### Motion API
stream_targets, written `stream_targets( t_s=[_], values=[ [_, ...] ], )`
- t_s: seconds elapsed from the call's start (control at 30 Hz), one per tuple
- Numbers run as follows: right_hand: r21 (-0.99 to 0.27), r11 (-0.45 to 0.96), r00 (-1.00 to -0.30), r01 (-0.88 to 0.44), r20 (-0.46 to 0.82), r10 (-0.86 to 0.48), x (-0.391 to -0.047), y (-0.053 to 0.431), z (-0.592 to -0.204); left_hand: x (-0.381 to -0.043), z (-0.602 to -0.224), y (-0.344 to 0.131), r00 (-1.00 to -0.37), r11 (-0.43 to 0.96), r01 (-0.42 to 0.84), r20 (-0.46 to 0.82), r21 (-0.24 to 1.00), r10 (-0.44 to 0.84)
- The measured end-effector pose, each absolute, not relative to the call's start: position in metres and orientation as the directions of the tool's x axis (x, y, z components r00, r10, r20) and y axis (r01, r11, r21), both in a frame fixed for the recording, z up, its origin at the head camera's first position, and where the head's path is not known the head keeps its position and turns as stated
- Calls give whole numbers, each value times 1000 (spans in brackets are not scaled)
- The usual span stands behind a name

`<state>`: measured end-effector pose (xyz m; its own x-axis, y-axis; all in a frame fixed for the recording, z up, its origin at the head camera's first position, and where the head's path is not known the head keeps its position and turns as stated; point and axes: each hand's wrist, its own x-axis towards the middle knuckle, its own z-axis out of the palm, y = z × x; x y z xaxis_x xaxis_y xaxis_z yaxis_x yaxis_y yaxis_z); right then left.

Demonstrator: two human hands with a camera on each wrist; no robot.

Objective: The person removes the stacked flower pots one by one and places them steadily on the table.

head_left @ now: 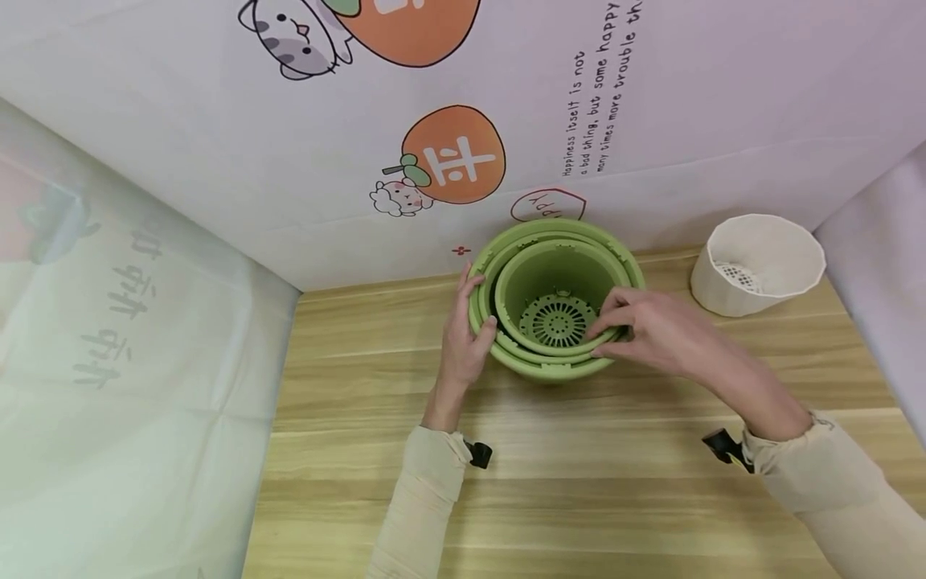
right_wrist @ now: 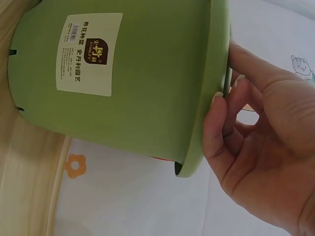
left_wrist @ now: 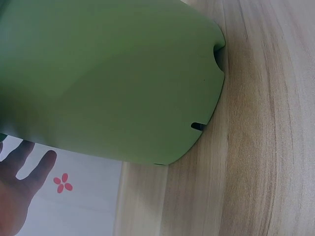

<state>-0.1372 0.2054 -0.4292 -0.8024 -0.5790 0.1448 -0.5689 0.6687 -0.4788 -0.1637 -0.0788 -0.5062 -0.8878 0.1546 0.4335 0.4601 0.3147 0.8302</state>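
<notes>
Green plastic flower pots stand nested on the wooden table in the head view. The inner flower pot (head_left: pixel 557 269) has a slotted, perforated bottom and sits inside the larger outer flower pot (head_left: pixel 551 373). My left hand (head_left: pixel 463 342) holds the outer pot's rim on the left, thumb over the edge. At the right side, my right hand (head_left: pixel 654 330) pinches the inner pot's rim between thumb and fingers. A white printed label (right_wrist: pixel 101 54) shows on the outer pot in the right wrist view. The left wrist view shows the outer pot's smooth wall (left_wrist: pixel 113 83) and notched base.
A white faceted pot (head_left: pixel 712 291) with a perforated bottom stands at the back right of the wooden table (head_left: pixel 347 482). Printed white sheeting (head_left: pixel 318 177) rises behind the table, and plain-looking sheeting (head_left: pixel 890 241) hangs at the right.
</notes>
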Motion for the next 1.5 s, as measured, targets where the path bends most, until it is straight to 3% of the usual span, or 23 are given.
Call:
stream_targets(
  t_s=[0.23, 1.5],
  values=[
    [-493, 625, -785, -605, 238, -572, -133, 208, -436, -152, -482, -77, -906, 304, 423, 393, 853, 158],
    [-642, 485, -805, -593, 459, -376, -123, 204, -451, -154, -483, -76, -898, 296, 440, 411, 848, 156]
  ],
)
